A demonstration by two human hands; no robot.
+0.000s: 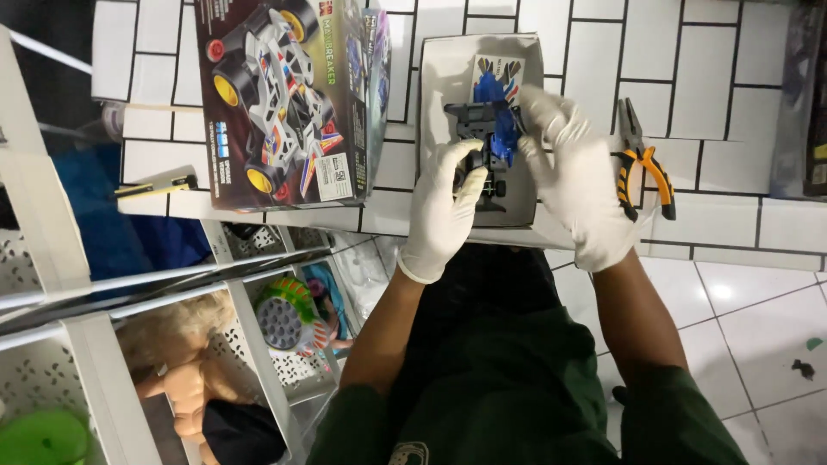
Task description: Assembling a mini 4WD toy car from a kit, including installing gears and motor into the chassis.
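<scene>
Pinching blue-black plastic toy car chassis: gloved left hand, right hand both closed on it | grey cardboard tray | white-tiled counter, orange-handled pliers

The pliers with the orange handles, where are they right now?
In the head view the pliers lie on the white tiled counter, just right of the gloved right hand and the open grey box.

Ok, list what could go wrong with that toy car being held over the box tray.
The blue toy car is pinched between both gloved hands, left hand and right hand; small parts could slip and miss the grey box tray. The tray sits at the counter edge, so it could tip onto the floor.
</scene>
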